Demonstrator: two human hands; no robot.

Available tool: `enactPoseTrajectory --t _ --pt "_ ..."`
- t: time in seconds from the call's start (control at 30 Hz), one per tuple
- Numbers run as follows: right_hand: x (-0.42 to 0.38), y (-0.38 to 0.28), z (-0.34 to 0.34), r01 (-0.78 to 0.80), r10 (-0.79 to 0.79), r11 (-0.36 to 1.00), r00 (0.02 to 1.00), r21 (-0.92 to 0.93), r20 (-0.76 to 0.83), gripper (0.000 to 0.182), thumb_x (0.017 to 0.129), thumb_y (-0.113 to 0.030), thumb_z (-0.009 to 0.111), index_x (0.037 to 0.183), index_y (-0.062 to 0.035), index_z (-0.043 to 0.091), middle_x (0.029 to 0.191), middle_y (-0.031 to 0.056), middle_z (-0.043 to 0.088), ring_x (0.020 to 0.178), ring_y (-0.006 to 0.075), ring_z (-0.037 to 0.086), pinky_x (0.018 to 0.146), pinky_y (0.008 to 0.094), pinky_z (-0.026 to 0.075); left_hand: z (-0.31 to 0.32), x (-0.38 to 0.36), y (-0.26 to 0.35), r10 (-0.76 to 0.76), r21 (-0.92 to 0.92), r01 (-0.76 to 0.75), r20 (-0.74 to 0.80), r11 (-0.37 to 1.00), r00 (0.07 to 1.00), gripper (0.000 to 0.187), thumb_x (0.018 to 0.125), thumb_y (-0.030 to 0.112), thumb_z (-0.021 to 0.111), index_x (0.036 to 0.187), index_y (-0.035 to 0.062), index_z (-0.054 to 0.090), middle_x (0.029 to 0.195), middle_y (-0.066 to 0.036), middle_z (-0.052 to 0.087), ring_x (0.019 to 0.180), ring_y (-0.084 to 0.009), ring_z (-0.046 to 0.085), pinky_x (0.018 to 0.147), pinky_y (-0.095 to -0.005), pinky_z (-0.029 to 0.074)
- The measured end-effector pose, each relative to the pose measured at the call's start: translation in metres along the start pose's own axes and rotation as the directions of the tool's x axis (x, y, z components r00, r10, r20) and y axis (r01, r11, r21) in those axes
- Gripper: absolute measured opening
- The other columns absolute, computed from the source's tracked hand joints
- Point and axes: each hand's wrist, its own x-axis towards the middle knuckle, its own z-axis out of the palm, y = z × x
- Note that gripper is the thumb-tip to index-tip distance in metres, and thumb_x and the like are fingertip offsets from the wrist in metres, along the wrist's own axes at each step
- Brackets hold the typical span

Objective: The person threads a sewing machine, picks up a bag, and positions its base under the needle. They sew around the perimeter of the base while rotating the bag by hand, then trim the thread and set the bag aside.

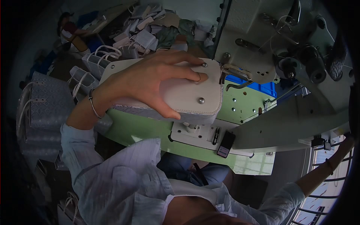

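Observation:
A white handbag point(180, 93) lies on its side on the sewing machine's arm, its stitched base panel with metal studs facing up. My left hand point(161, 73) rests palm down on that panel. Its fingers are spread over the top, and the thumb reaches the near edge. The panel's far right corner touches the metal presser parts point(234, 73) of the sewing machine point(277, 45). My right hand point(348, 141) is at the far right edge of the view, beside the machine's end; its fingers are hidden in shadow.
A phone point(226, 144) and small thread snips point(216, 135) lie on the machine bed over the green table point(150, 129). Patterned handbags point(52, 101) stand at left. Behind are a pile of bags point(146, 37) and a seated person point(73, 35). A blue tray point(262, 87) sits behind the machine.

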Motion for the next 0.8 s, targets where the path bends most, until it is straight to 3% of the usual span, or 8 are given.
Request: enactPoseTrajectory --t 0.13,0.23,0.3,0.37,0.47,0.53,0.73,0.8 --pt "-0.044 0.014 0.014 -0.137 0.143 0.983 0.989 0.121 -0.046 0.056 0.102 -0.042 0.042 0.142 -0.0024 0.039 0.138 0.0228 0.049 0.123 0.0327 0.052 0.098 0.0449 0.049 0.004 -0.006 0.009 -0.031 0.008 0.031 -0.007 0.999 0.999 0.084 0.051 0.04 0.086 0.127 0.0145 0.063 0.137 -0.015 0.051 0.124 -0.031 0.051 0.103 -0.0448 0.039" --pt "-0.062 0.022 0.019 -0.189 0.193 0.97 0.981 0.154 -0.014 0.06 0.103 -0.044 0.04 0.147 -0.0031 0.036 0.139 0.0221 0.048 0.124 0.0319 0.052 0.098 0.0444 0.05 0.011 -0.013 0.016 -0.025 -0.071 0.02 -0.066 0.997 0.997 0.09 0.047 0.043 0.091 0.127 0.012 0.063 0.139 -0.018 0.047 0.13 -0.0368 0.045 0.102 -0.0471 0.04" --pt "-0.059 0.036 0.008 -0.14 0.137 0.982 0.99 0.13 0.033 0.061 0.103 -0.043 0.04 0.148 -0.003 0.034 0.139 0.0216 0.049 0.122 0.0308 0.053 0.099 0.0442 0.049 0.015 -0.018 0.027 -0.067 0.026 0.07 -0.101 0.997 0.993 0.096 0.048 0.048 0.091 0.132 0.0138 0.06 0.142 -0.017 0.044 0.128 -0.036 0.045 0.102 -0.0473 0.038" --pt "-0.029 0.064 -0.011 -0.083 0.035 0.97 0.979 0.229 0.203 0.061 0.103 -0.043 0.04 0.149 -0.003 0.033 0.141 0.0222 0.046 0.125 0.0315 0.051 0.103 0.0452 0.045 0.021 -0.022 0.039 -0.104 0.05 0.11 -0.111 0.993 0.988 0.097 0.049 0.05 0.089 0.134 0.0143 0.058 0.143 -0.017 0.041 0.128 -0.0364 0.044 0.102 -0.0478 0.037" --pt "0.006 0.062 -0.025 0.004 -0.02 0.995 0.986 0.097 0.166 0.069 0.099 -0.052 0.043 0.148 -0.003 0.036 0.147 0.0207 0.039 0.133 0.0306 0.043 0.105 0.045 0.042 0.032 -0.029 0.056 -0.169 0.074 0.181 -0.147 0.981 0.975 0.096 0.053 0.054 0.086 0.135 0.0162 0.057 0.146 -0.018 0.037 0.127 -0.0387 0.041 0.1 -0.0498 0.036" --pt "0.024 0.036 -0.033 0.258 -0.246 0.966 0.927 -0.003 0.283 0.067 0.1 -0.05 0.041 0.148 -0.0029 0.036 0.149 0.0195 0.038 0.133 0.0312 0.044 0.103 0.0432 0.044 0.044 -0.033 0.066 -0.194 0.075 0.208 -0.165 0.975 0.967 0.095 0.054 0.057 0.085 0.135 0.0176 0.057 0.147 -0.019 0.034 0.127 -0.0404 0.039 0.099 -0.0514 0.036" --pt "0.026 -0.005 -0.02 0.335 -0.282 0.926 0.921 -0.174 0.27 0.068 0.1 -0.052 0.04 0.147 -0.0024 0.037 0.145 0.0197 0.042 0.131 0.0321 0.046 0.101 0.0432 0.046 0.092 -0.041 0.085 -0.248 0.019 0.265 -0.298 0.964 0.922 0.092 0.053 0.065 0.082 0.133 0.0245 0.058 0.151 -0.024 0.024 0.127 -0.0475 0.032 0.097 -0.0563 0.032" --pt "0.019 -0.01 -0.016 0.329 -0.278 0.923 0.928 -0.199 0.246 0.069 0.1 -0.053 0.039 0.147 -0.0022 0.038 0.143 0.0197 0.044 0.13 0.0324 0.047 0.1 0.0432 0.047 0.102 -0.04 0.088 -0.293 0.007 0.316 -0.349 0.949 0.89 0.096 0.052 0.066 0.082 0.138 0.0332 0.053 0.154 -0.02 0.021 0.129 -0.047 0.03 0.09 -0.0552 0.032"
